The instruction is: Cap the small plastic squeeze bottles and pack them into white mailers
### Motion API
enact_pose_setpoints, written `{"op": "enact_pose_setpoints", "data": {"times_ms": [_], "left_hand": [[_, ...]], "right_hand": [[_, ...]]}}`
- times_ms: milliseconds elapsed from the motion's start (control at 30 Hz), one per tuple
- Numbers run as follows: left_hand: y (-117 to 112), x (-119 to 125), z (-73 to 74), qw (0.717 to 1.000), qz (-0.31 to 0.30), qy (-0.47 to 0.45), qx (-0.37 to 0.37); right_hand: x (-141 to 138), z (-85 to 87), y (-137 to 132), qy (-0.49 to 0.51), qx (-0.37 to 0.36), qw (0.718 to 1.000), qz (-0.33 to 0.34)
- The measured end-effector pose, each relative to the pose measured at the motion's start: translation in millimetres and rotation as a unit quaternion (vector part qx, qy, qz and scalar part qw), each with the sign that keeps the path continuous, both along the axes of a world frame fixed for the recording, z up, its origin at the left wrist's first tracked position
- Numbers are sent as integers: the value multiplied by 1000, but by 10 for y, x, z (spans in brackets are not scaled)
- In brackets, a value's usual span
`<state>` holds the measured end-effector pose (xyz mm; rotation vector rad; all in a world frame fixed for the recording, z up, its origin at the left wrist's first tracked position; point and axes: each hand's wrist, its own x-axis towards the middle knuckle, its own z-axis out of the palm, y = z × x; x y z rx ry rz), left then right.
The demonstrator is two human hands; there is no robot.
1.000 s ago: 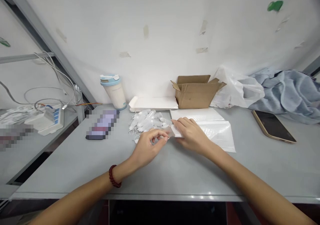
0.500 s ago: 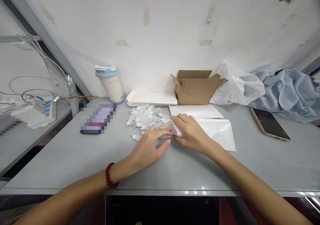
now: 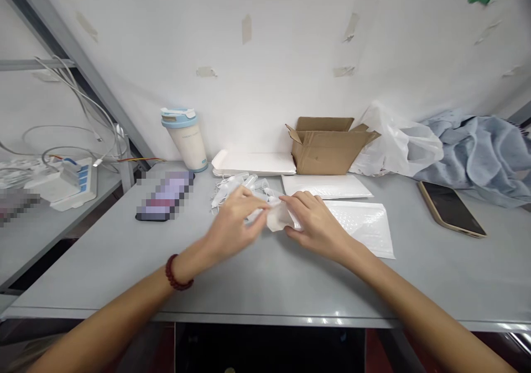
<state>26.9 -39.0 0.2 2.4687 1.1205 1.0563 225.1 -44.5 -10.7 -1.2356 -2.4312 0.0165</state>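
Observation:
My right hand grips the left end of a white bubble mailer lying on the table, thumb below and fingers on top. Its opening and flap stick out to the left of that hand. My left hand, with a dark red bead bracelet at the wrist, is closed in a pinch at the flap's left edge. Partly hidden behind the left hand lies a pile of small clear plastic tubes with thin white loops.
Another white mailer lies behind, and more white mailers rest against the wall. An open cardboard box, a plastic bag and blue cloth stand at the back. A cup and two phones flank the work.
My left hand has moved up and left, and its fingers have closed from apart to a pinch at the flap. The mailer's mouth shows wider now. My right hand keeps its hold.

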Motion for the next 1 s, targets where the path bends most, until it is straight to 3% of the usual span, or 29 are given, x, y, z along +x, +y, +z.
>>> {"op": "enact_pose_setpoints", "data": {"times_ms": [100,200,400,700,900,1000], "left_hand": [[189,-202,45,992,102,63,33],[304,-311,4,980,148,129,26],[438,-292,-104,983,115,142,-18],[442,-316,-45,986,111,121,-15],[439,-280,-84,977,131,154,-72],[431,-266,-70,979,139,136,-58]], "right_hand": [[49,33,32,3,0,1000,-21],[76,43,41,11,-1,1000,-26],[92,14,52,29,9,999,-33],[79,9,59,20,16,999,-44],[72,-3,71,21,12,999,-39],[70,-11,74,18,7,999,-38]]}}
